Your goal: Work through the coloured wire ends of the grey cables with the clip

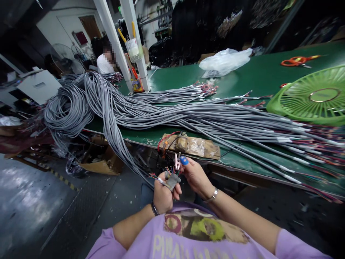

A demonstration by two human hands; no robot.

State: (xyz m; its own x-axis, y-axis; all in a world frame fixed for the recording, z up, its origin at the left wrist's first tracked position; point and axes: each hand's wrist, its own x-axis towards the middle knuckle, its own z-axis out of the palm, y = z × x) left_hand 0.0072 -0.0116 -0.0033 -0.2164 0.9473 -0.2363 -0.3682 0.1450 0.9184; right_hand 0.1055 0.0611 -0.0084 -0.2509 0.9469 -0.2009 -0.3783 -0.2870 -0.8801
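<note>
My left hand [163, 197] is closed around a flat grey piece [172, 182], with thin coloured wires [170, 170] fanning out above it. Beside its thumb, a white-banded cable end [159, 180] shows more coloured strands. My right hand [198, 178] is pinched just right of the wires, a blue cover [184, 160] on its thumb. At those fingertips is a small pink clip-like piece [177, 162], seemingly in the pinch; its lower part is hidden. Just beyond both hands, a worn wooden board [202, 148] carries a brownish lump and red and black leads at the bench edge.
Long grey cables [151, 115] lie across the green bench [172, 77], some hanging over its front edge. A green fan [312, 95] and orange-handled scissors [295, 61] are at right. A plastic bag [225, 63] lies behind. Another person [105, 63] sits far back left.
</note>
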